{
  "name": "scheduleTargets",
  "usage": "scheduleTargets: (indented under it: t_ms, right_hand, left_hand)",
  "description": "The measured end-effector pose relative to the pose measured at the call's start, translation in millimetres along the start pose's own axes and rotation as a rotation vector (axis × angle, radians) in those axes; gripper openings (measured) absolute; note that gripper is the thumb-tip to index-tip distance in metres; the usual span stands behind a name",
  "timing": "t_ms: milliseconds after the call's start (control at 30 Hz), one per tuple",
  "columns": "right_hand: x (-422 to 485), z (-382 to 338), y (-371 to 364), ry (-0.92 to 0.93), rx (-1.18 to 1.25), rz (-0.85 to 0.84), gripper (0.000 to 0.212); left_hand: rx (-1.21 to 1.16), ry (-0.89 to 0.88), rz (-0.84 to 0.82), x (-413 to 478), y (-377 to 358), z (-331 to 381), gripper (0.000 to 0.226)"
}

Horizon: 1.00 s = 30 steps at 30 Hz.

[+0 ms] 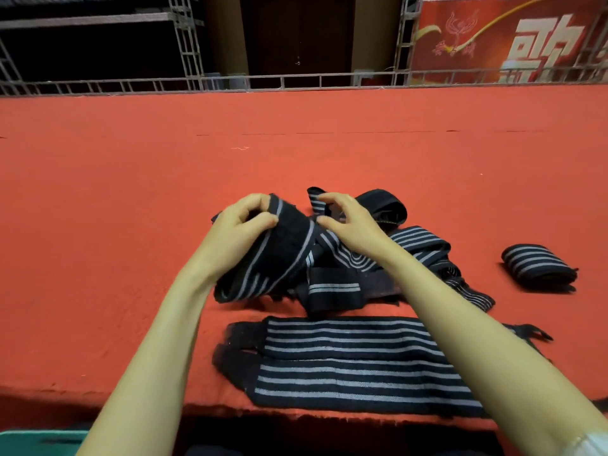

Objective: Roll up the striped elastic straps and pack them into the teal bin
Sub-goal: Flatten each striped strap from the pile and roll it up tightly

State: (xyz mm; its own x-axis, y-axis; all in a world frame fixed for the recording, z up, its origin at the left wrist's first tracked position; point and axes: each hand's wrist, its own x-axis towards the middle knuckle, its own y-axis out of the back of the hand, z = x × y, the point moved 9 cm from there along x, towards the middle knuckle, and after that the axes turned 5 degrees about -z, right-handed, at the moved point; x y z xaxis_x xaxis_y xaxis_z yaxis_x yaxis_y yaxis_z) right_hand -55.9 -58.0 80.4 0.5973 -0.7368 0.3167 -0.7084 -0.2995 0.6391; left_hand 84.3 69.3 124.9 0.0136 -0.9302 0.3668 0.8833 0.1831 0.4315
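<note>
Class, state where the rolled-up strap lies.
In the head view, the rolled strap lies alone on the red surface, right of the tangled strap pile.

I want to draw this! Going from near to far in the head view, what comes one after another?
Teal plastic bin, flat black elastic straps with grey stripes, tangled heap of striped straps, grey metal railing.

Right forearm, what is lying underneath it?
Flat striped straps on the red table pass under the right forearm; the tangled pile too. Their stretches beneath it are covered.
</note>
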Motion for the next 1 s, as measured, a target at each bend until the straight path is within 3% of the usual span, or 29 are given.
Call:
scheduleTargets:
  t_ms: [67,167,333,433,500,600,733,800,900,1000]
  right_hand:
    - [-3.7,-27.5,6.3,0.078,0.258,-0.048,0.031]
    - [-16.3,-47.3,23.0,0.114,0.536,-0.159,0.028]
    - [-56.6,-7.8,16.0,-0.070,0.448,-0.445,0.052]
    - [-83.5,17.1,27.7,-0.093,0.264,-0.442,0.037]
    - [-95.1,27.7,39.4,-0.085,0.115,-0.401,0.042]
    - [-100.9,34.2,68.3,-0.053,-0.194,-0.211,0.035]
    - [-111.3,25.7,116.6,-0.020,-0.660,0.135,0.035]
    - [-116.0,32.6,129.0,-0.033,-0.819,0.230,0.035]
    - [-120.9,53.6,127.0,-0.113,-0.916,0.209,0.039]
    - [-126.3,80.2,117.4,-0.235,-0.970,0.116,0.037]
  left_hand:
    - [-0.066,-0.105,-0.200,0.7,-16.1,36.6,0.007]
    - [-0.071,-0.183,-0.480,-1.0,-55.5,68.9,0.012]
    - [0.069,-0.111,-0.628,6.0,-97.5,49.2,0.015]
    - [0.250,-0.074,-0.537,10.8,-99.6,22.1,0.013]
    - [0.417,-0.075,-0.394,13.4,-93.2,10.5,0.009]
    - [0.440,-0.018,-0.217,10.8,-82.9,-12.3,0.011]
    - [0.019,0.286,-0.077,-8.0,-64.4,-57.1,0.037]
    - [-0.189,0.397,-0.003,-17.3,-59.4,-80.3,0.043]
    - [-0.279,0.486,0.091,-25.4,-55.1,-103.8,0.034]
    - [-0.667,0.510,0.109,-32.3,-68.4,-103.0,0.030]
